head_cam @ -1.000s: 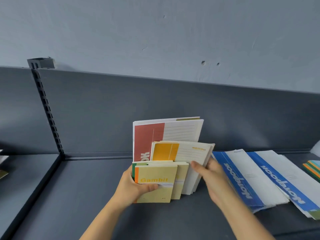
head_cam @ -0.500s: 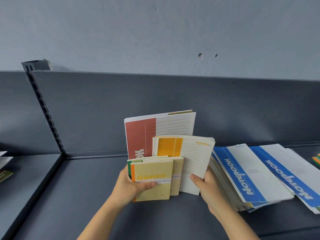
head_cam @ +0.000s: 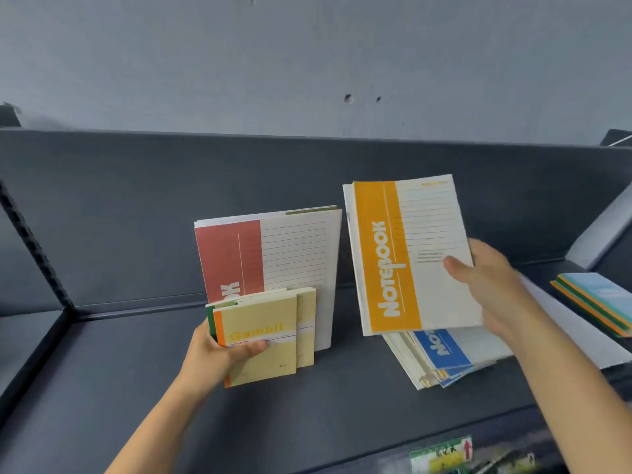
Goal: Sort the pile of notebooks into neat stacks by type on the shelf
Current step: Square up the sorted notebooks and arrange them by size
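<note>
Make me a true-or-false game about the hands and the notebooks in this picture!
1. The right hand holds the orange-striped notebook. True.
2. The left hand holds nothing. False: it grips the small yellow Gambit notebooks.
3. The red-striped notebook stands upright behind the small ones. True.
4. The blue-striped notebook lies on top of the orange one. False: it lies lower down, partly hidden by the orange-striped notebook.
</note>
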The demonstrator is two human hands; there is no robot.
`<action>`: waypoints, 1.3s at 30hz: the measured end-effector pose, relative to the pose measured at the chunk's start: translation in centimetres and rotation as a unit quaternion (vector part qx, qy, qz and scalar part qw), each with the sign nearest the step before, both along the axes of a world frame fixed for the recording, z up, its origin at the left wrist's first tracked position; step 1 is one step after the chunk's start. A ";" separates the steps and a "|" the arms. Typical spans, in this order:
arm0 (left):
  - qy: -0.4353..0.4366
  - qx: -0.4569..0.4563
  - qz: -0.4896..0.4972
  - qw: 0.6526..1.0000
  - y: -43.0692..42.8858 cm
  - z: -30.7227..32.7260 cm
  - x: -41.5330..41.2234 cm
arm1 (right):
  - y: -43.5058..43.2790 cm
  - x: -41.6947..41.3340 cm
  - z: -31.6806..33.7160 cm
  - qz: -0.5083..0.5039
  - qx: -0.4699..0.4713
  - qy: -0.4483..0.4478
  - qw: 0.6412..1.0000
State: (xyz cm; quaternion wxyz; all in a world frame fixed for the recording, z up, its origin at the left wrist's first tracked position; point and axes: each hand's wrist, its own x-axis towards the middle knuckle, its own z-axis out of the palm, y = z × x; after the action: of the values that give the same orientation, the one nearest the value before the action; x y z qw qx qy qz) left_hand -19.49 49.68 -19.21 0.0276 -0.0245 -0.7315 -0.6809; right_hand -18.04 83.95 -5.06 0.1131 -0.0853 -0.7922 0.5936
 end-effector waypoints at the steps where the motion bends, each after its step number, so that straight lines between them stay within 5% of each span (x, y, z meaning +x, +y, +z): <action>1: 0.001 0.002 -0.001 1.000 0.1 0.0 -0.1 | 1.4 -0.3 -0.4 -0.002 -0.004 -0.030 1.000; 6: 0.010 0.014 -0.005 1.000 0.4 0.2 -0.3 | 6.0 -2.4 -3.8 -0.048 0.069 -0.138 0.987; 9: 0.009 0.016 -0.002 1.000 0.4 0.1 -0.5 | 6.9 -3.3 -6.3 -0.058 0.228 -0.192 0.953; 18: 0.003 0.011 0.003 1.000 0.3 0.0 -0.6 | 2.7 -2.4 -8.0 -0.151 0.498 -0.101 0.848; 21: -0.001 0.011 -0.003 1.000 0.3 0.1 -0.6 | -2.1 -1.3 -7.1 -0.065 0.391 0.029 0.918; 24: 0.001 0.011 -0.011 1.000 0.3 0.3 -0.4 | -7.2 0.3 -7.3 0.088 0.269 0.054 0.958; 29: 0.002 0.014 -0.031 0.999 0.0 0.6 -0.3 | -12.1 0.4 -9.4 0.186 0.185 0.042 0.964; 33: 0.015 0.025 -0.047 0.998 0.0 0.5 -0.3 | -14.5 -0.3 -10.0 0.169 0.008 0.022 0.985; 39: 0.002 0.035 -0.081 0.996 -0.3 0.6 0.0 | -18.8 0.3 -11.2 0.202 0.001 0.062 0.977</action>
State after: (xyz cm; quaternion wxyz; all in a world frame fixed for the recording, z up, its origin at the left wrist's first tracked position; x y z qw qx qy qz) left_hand -19.44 49.42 -18.58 -0.0254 -0.0838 -0.7025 -0.7063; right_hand -17.77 65.18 -16.23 0.0401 0.1133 -0.7850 0.6078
